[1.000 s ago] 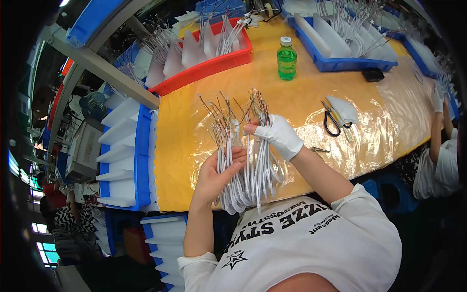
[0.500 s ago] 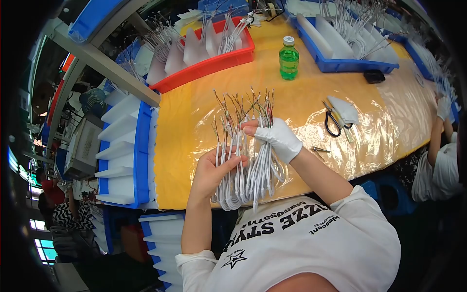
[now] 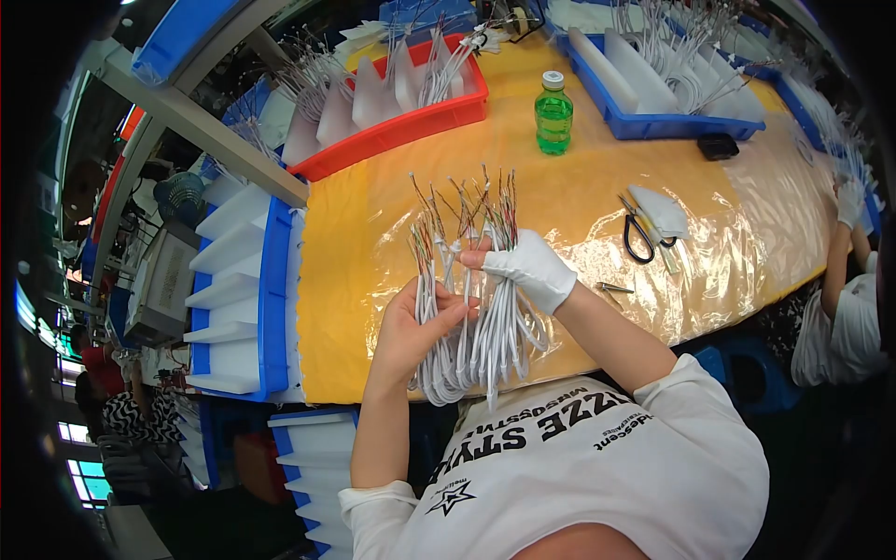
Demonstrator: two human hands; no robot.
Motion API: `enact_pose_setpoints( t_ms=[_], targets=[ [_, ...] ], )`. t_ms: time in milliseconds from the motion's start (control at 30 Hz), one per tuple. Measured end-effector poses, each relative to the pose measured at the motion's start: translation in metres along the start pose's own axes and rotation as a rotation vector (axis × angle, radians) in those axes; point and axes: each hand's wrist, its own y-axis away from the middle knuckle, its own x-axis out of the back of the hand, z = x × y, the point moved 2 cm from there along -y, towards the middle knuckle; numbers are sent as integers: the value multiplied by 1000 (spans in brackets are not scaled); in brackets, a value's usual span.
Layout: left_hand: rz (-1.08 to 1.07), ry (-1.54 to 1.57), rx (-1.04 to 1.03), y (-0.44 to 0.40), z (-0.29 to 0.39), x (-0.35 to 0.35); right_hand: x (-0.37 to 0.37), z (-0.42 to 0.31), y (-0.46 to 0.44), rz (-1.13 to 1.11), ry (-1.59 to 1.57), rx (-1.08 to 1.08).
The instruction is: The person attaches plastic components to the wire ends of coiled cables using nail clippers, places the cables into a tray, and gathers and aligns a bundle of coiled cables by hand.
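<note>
Several looped white cables (image 3: 499,327) with frayed, coloured wire ends pointing up hang between my two hands. My bare left hand (image 3: 420,322) is closed around the left part of the bundle, its thumb lying across the cables. My right hand (image 3: 527,266), in a white fingerless glove, grips the right part near the stripped ends, thumb and forefinger toward the middle. Between the hands a few strands stand apart from both groups. The loops hang down at the table's front edge, by my white shirt. The fingers behind the cables are partly hidden.
A green bottle (image 3: 553,114) stands at the back. Black-handled scissors (image 3: 638,238) lie to the right beside a white cloth (image 3: 661,213). A red bin (image 3: 401,128) and a blue bin (image 3: 653,126) hold more cables. A co-worker's gloved hand (image 3: 849,203) is at far right.
The strands between my hands have shifted, and the wire ends on the right have drawn closer together. Both hands stay nearly in place, still gripping the cables.
</note>
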Motion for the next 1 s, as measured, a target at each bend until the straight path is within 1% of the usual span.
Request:
enact_pose_setpoints(
  t_ms=[67, 167, 233, 300, 367, 433, 567, 833, 1000],
  targets=[
    [20, 68, -72, 0, -3, 2, 0, 0, 0, 24, 5, 27],
    [66, 75, -37, 2, -1, 1, 2, -4, 2, 71, 3, 55],
    [52, 53, -42, 3, -3, 2, 4, -8, 2, 93, 37, 15],
    [39, 32, -48, 4, -3, 3, 3, -13, 4, 96, 23, 16],
    [4, -5, -3, 5, -3, 3, 3, -16, 4, 100, 9, 16],
    [6, -15, -6, 5, -3, 3, 3, -17, 5, 82, 60, 28],
    [16, -43, -7, 6, -3, 3, 3, -16, 4, 87, 51, 30],
    [29, 1, -38, 6, -2, 1, 6, -10, -1, 41, 20, 28],
    [12, -5, -44, 7, -3, 2, 5, -9, 0, 70, 38, 61]
  ],
)
